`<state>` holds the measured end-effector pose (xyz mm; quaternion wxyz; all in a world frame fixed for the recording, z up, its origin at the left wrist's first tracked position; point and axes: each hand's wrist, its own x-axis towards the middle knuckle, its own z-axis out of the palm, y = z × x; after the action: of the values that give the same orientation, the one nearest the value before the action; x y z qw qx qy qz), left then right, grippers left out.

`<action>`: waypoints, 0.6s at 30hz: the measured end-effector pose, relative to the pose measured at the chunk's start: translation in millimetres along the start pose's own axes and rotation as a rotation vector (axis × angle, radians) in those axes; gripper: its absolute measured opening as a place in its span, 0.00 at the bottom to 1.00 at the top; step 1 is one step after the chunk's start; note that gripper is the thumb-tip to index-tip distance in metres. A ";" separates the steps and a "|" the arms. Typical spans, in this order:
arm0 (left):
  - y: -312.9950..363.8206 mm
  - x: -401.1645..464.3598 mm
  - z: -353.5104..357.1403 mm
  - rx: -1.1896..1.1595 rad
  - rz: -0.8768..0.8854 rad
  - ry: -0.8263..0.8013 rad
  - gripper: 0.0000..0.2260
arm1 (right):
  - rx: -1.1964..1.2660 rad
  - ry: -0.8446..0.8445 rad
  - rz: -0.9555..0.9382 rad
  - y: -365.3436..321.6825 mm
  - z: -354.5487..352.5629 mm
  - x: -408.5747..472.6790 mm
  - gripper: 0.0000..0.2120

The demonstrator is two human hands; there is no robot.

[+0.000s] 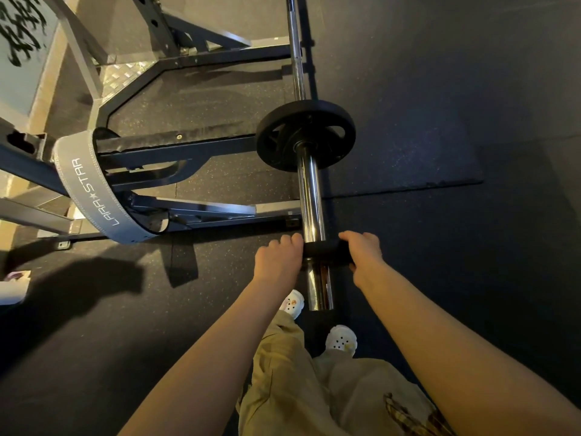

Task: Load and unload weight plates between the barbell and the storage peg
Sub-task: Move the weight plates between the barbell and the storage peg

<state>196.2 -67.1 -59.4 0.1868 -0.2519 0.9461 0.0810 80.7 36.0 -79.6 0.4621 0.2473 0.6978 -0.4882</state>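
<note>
A chrome barbell sleeve [309,196] runs from the rack toward me, its end just above my feet. One black weight plate [305,135] sits far up the sleeve against the collar. Near the sleeve's end a small black plate [325,250] is on the sleeve, seen edge-on. My left hand [278,258] grips its left edge with curled fingers. My right hand [364,251] grips its right edge. The storage peg is not in view.
A dark steel rack frame [176,146] stands to the left, with a grey lifting belt [91,190] hung round one of its beams. Black rubber flooring [440,121] spreads to the right. My white shoes [341,339] are under the sleeve's end.
</note>
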 end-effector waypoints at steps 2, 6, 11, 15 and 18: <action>6.5 4.9 -4.5 0.017 -0.002 0.001 0.21 | 0.084 0.009 0.033 -4.1 5.1 -3.9 0.35; 9.8 4.4 -6.1 -0.001 -0.027 -0.021 0.20 | 0.150 0.037 0.098 -14.2 22.7 -9.4 0.38; 7.3 6.7 -6.7 0.047 -0.012 -0.037 0.24 | 0.153 0.157 0.113 -21.8 36.4 -3.4 0.36; 10.4 25.9 -15.3 0.123 0.031 -0.046 0.25 | 0.168 0.310 0.083 -29.8 43.6 13.1 0.26; 12.0 44.8 -21.9 0.118 0.017 -0.029 0.25 | 0.178 0.309 0.087 -46.3 48.9 26.8 0.21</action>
<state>147.2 -82.2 -56.3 0.2144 -0.2310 0.9486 0.0305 51.4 -29.9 -87.1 0.3463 0.3889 0.7034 -0.4838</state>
